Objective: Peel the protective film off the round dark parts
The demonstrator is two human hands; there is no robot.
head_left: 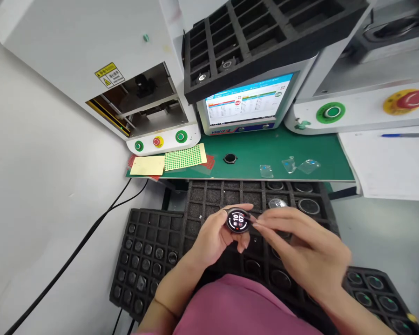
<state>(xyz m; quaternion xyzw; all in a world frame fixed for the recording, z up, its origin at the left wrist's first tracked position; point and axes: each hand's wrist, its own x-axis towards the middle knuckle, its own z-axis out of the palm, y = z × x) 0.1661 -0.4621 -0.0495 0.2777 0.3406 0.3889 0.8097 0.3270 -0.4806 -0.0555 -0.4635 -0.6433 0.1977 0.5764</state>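
A round black smartwatch case [238, 220] without a strap is lit up, its display reading 10 07. My left hand [211, 238] is closed around its left side, thumb and fingers at the rim. At the watch's right edge, my right hand [305, 249] pinches with thumb and forefinger; whatever lies between these fingertips is too small to make out. Below both hands is a black foam tray [209, 195] with square compartments, some holding round watch parts. Another dark watch case [230, 158] lies on the green bench mat [244, 144].
Clear film pieces [266, 171] and a green-dot sticker sheet [185, 157] lie on the bench. Behind stand a white press machine [73, 42] and a monitor [246, 100] with a foam tray [251, 60] above it. More filled trays stand at left [146, 232] and lower right [373, 270].
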